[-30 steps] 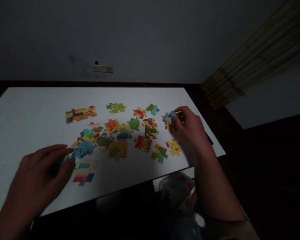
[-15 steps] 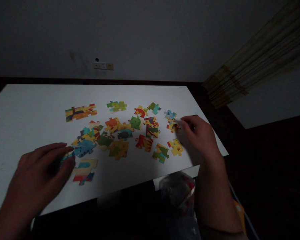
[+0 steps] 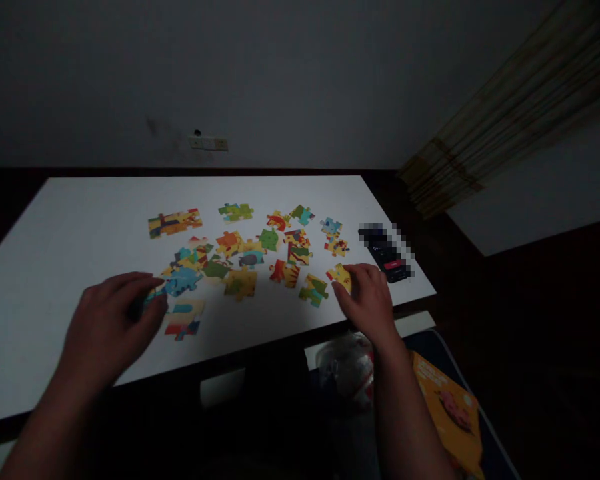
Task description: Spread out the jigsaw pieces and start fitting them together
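Colourful jigsaw puzzle pieces lie spread over the white table (image 3: 90,220). At the left end of the cluster, my left hand (image 3: 113,320) has its thumb and fingers around a blue-and-yellow puzzle piece (image 3: 151,294), partly hidden by the fingers. Beside it are a blue puzzle piece (image 3: 183,281) and a beige-and-red puzzle piece (image 3: 184,320). On the right, the thumb and fingers of my right hand (image 3: 367,297) close on a yellow puzzle piece (image 3: 341,275), its right part covered. A green puzzle piece (image 3: 313,290) lies just left of that hand.
A phone (image 3: 387,253), partly pixelated, lies near the table's right edge. Two joined pieces (image 3: 174,223) are at the back left. Below the table's front edge are a clear plastic bag (image 3: 347,367) and an orange box (image 3: 447,407). A curtain (image 3: 460,160) hangs at right.
My right hand has moved from beside the upper right pieces down to the yellow piece, uncovering the phone. My left hand stays at its piece. The view has shifted slightly.
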Demonstrator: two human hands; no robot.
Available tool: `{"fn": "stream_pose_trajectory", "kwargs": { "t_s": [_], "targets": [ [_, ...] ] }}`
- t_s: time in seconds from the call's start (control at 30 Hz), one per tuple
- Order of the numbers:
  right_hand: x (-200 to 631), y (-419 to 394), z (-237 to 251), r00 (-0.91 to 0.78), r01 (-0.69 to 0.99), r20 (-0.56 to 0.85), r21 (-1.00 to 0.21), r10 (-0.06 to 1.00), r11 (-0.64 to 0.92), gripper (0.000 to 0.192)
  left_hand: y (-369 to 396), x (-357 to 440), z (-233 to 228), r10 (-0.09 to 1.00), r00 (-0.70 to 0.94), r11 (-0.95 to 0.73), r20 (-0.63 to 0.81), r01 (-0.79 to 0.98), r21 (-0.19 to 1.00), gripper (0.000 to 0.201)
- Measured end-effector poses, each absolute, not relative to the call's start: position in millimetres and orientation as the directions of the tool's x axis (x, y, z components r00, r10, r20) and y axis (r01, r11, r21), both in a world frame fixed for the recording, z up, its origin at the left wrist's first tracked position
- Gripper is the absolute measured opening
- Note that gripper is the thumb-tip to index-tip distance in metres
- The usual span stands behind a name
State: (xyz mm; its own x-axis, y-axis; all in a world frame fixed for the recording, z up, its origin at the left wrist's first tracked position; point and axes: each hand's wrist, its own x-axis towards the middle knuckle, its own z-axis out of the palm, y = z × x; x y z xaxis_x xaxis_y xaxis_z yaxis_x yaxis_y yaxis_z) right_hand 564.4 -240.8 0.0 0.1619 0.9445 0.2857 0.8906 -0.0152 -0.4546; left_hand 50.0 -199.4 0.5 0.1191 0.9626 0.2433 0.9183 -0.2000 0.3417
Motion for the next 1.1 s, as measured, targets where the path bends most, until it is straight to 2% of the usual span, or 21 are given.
{"fn": "stream_pose_trajectory", "kwargs": {
  "t_s": [0.17,0.37,0.5,0.77,0.93,1.1],
  "targets": [
    [573.8,-239.5,-0.7,0.132,0.849,0.255,-0.528,0.958,0.023,0.031,-198.9,53.1,1.2,0.958,0.125,-0.212,0.260,0.916,0.340,0.053],
    [584.4,-238.5,1.2,0.119,0.783,0.219,-0.620,0.968,0.044,0.046,-197.8,55.0,0.4,0.964,0.091,-0.184,0.248,0.906,0.382,0.046],
    [589.8,-236.7,1.6,0.119,0.754,0.199,-0.656,0.973,0.042,0.044,-197.3,56.6,-0.9,0.968,0.070,-0.166,0.242,0.900,0.404,0.045],
    [589.7,-234.4,0.6,0.141,0.756,0.197,-0.654,0.970,0.022,0.046,-197.0,58.0,-2.4,0.966,0.078,-0.172,0.248,0.907,0.385,0.051],
    [586.6,-233.8,-2.5,0.128,0.829,0.211,-0.560,0.969,0.012,0.055,-195.8,57.4,-2.5,0.959,0.114,-0.211,0.259,0.898,0.386,0.051],
    [583.9,-229.9,-0.6,0.143,0.843,0.179,-0.537,0.973,-0.025,0.052,-196.4,58.1,-1.6,0.956,0.112,-0.218,0.272,0.889,0.402,0.049]
  ]
}}
